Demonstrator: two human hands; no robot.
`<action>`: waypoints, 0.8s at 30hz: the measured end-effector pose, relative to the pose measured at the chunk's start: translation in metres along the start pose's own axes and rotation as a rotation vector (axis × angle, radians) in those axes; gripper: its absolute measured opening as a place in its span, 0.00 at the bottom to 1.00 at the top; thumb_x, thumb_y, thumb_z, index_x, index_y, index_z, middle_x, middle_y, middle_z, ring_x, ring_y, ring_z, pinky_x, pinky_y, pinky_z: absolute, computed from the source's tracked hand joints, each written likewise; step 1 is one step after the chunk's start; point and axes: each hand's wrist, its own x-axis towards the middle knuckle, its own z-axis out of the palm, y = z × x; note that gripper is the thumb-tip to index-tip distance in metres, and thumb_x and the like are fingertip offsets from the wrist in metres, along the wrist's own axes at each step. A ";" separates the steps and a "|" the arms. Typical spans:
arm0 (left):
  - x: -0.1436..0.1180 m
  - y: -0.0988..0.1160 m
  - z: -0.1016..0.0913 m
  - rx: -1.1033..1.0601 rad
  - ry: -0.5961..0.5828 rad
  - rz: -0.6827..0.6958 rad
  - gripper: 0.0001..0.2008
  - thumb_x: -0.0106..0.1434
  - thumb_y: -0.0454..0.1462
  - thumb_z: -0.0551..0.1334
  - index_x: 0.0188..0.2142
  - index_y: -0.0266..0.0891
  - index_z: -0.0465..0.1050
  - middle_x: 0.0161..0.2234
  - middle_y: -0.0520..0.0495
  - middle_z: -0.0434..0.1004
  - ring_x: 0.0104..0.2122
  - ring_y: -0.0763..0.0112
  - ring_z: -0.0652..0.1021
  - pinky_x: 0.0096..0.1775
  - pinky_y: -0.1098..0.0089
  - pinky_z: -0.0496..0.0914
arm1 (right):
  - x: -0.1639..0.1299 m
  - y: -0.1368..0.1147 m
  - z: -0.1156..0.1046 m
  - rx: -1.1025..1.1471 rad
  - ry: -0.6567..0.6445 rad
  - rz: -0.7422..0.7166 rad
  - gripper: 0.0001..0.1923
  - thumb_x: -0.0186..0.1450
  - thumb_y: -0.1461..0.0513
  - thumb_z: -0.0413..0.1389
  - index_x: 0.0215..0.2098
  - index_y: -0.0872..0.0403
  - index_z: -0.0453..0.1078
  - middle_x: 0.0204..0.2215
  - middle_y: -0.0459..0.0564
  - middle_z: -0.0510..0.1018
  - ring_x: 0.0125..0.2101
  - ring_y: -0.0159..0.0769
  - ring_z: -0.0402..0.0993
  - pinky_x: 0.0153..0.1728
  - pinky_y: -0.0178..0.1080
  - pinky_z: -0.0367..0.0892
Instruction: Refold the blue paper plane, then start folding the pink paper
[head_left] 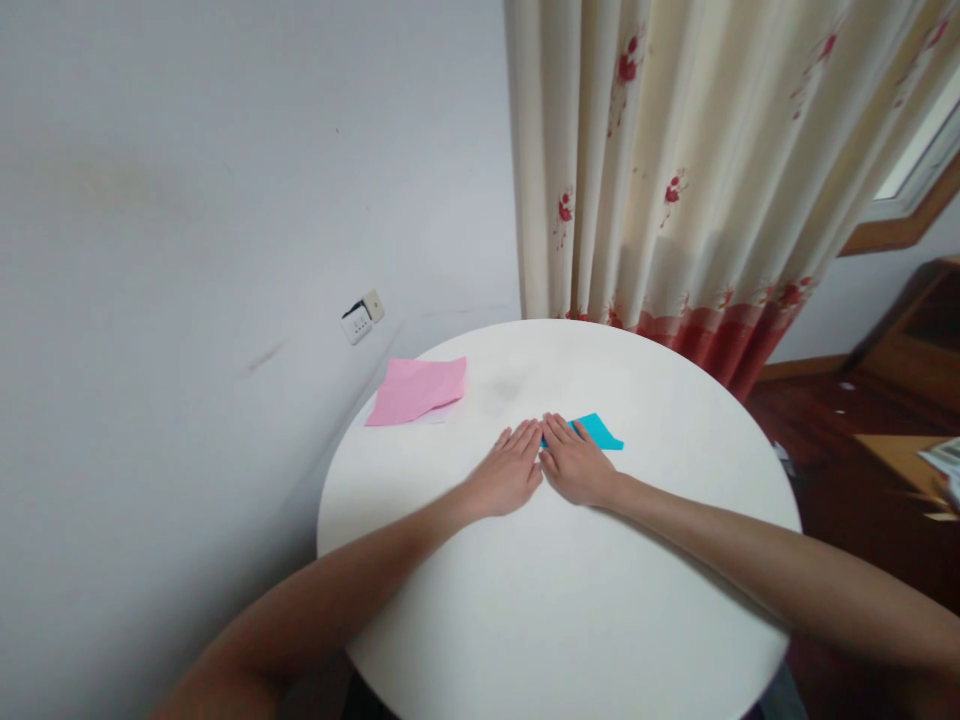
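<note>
Both my hands are flat, palms down, on the round white table [637, 600], near its middle, a bit toward the far edge. Left hand [508, 474] and right hand [576, 466] sit side by side, fingertips angled toward each other and touching or nearly so. Fingers straight and held together, nothing pinched or gripped.

Right hand lies on a blue paper sheet [600, 432], pressing it to the tabletop. Most of the sheet is hidden under that hand; a pointed piece sticks out past the fingers on the right side, toward the far edge. A sliver of blue shows between the two hands' fingertips. Can't tell whether the left hand is on the paper or only on bare table next to it.

Pink paper sheet [418, 390] lies flat at the far-left edge of the table, well apart from both hands, with a bit of white paper showing under its near edge.

Behind the table: white wall with a wall socket [363, 317], cream curtain [697, 180] with red flower print just past the far edge.
</note>
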 end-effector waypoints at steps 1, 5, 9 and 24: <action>0.000 0.000 0.000 -0.002 0.000 -0.002 0.31 0.73 0.41 0.42 0.70 0.28 0.43 0.72 0.38 0.38 0.71 0.62 0.43 0.69 0.55 0.43 | 0.000 0.000 0.000 0.003 -0.002 0.000 0.32 0.74 0.57 0.36 0.71 0.66 0.48 0.71 0.58 0.48 0.71 0.46 0.40 0.68 0.53 0.41; 0.001 0.000 0.001 -0.006 0.012 0.000 0.31 0.72 0.41 0.43 0.70 0.28 0.43 0.72 0.38 0.38 0.71 0.62 0.44 0.69 0.56 0.43 | 0.001 0.001 -0.002 0.004 -0.011 -0.007 0.32 0.74 0.57 0.36 0.71 0.67 0.48 0.71 0.59 0.48 0.71 0.46 0.40 0.68 0.52 0.42; 0.002 -0.001 0.003 -0.011 0.014 -0.001 0.31 0.73 0.41 0.43 0.70 0.28 0.44 0.72 0.38 0.39 0.71 0.61 0.44 0.69 0.55 0.44 | 0.001 0.002 -0.001 -0.001 0.002 -0.021 0.32 0.73 0.57 0.38 0.71 0.67 0.49 0.71 0.60 0.49 0.71 0.46 0.40 0.68 0.52 0.42; 0.002 -0.003 0.004 -0.001 0.024 0.005 0.31 0.73 0.43 0.43 0.70 0.31 0.43 0.72 0.38 0.39 0.71 0.63 0.44 0.69 0.57 0.43 | 0.000 0.003 -0.002 -0.005 0.000 -0.012 0.31 0.74 0.58 0.36 0.71 0.65 0.49 0.71 0.59 0.50 0.70 0.46 0.42 0.68 0.52 0.43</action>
